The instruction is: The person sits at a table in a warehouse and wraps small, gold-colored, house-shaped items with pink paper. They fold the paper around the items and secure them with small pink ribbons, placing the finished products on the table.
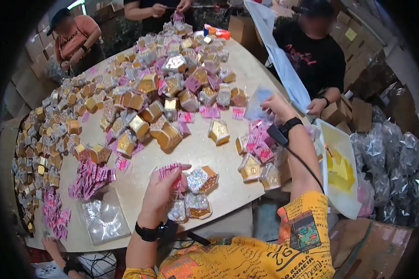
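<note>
My left hand (159, 191) is closed on a pink printed packet (169, 172), held between thumb and fingers above the near edge of the table. Right beside it stand small house-shaped ornaments, one with a glittery white top (198, 180) and another with a glittery face (198, 205). Farther out to the right, my right hand (280, 107) pinches a clear plastic bag (257, 106). Below that hand lie several pink packets (259, 142) and gold house ornaments (250, 168). A single gold house (218, 132) sits between my hands.
A large heap of gold and glitter houses (144, 83) covers the far and left table (209, 158). Pink packet piles (91, 179) and a stack of clear bags (104, 218) lie left. A white bin (349, 193) stands right. Co-workers (312, 60) surround the table.
</note>
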Demonstrator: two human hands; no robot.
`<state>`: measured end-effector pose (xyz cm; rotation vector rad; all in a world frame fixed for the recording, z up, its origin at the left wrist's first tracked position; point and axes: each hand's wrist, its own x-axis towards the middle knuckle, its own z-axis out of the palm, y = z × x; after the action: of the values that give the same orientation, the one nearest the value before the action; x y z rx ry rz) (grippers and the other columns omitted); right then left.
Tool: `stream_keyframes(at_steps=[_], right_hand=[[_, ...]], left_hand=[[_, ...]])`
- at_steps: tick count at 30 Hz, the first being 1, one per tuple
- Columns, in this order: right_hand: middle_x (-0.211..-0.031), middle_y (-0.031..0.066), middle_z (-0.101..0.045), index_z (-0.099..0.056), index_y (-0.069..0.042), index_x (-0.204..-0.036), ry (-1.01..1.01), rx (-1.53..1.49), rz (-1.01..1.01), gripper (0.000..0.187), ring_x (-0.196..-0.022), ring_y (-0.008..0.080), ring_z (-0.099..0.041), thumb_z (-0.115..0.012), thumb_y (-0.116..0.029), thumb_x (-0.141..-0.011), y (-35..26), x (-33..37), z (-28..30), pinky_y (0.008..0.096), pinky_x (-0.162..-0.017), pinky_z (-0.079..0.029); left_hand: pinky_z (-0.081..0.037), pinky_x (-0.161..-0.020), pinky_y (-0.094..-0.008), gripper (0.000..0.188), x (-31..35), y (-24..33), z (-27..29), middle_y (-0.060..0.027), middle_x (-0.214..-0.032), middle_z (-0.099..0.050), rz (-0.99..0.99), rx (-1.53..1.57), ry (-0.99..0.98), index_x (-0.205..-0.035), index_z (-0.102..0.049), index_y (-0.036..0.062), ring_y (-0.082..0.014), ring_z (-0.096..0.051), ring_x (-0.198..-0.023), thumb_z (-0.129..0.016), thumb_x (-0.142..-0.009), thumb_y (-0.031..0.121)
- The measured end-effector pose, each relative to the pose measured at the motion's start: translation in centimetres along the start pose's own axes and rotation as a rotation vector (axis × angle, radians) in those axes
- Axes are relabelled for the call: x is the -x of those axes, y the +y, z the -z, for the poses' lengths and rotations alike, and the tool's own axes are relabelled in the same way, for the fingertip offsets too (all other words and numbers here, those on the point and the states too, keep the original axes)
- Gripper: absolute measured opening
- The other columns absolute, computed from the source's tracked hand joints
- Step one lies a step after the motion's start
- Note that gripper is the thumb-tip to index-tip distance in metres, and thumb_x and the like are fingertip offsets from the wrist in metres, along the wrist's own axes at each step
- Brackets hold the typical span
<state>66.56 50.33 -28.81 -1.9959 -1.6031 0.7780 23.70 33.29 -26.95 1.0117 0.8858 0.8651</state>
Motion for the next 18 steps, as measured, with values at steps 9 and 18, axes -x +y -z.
stream_keyframes(at_steps=[9, 18], right_hand=[[-0.055, 0.0010, -0.056, -0.069, 0.002, -0.074, 0.082, -0.253, 0.361, 0.021, -0.044, 0.0073, -0.049, -0.066, -0.018, -0.080, -11.4, 6.1, 0.4, 0.0224, -0.041, -0.037], [-0.066, 0.0106, -0.060, -0.066, -0.006, -0.071, 0.000, 0.323, 1.018, 0.013, -0.061, 0.0298, -0.059, -0.066, -0.018, -0.074, -18.9, 17.1, -12.9, 0.0382, -0.056, -0.047]], left_hand=[[-0.040, -0.055, -0.0211, 0.032, -0.4, -1.1, 1.2, 0.0001, -0.067, -0.056, -0.076, 0.030, -0.003, -0.112, -0.058, -0.0028, -0.0068, -0.051, -0.059, -0.044, -0.096, 0.021], [-0.043, -0.052, -0.0200, 0.036, -0.8, -1.4, 1.2, 0.0007, -0.067, -0.054, -0.066, 0.216, 0.158, -0.122, -0.051, 0.0002, -0.0067, -0.051, -0.056, -0.057, -0.088, 0.011]])
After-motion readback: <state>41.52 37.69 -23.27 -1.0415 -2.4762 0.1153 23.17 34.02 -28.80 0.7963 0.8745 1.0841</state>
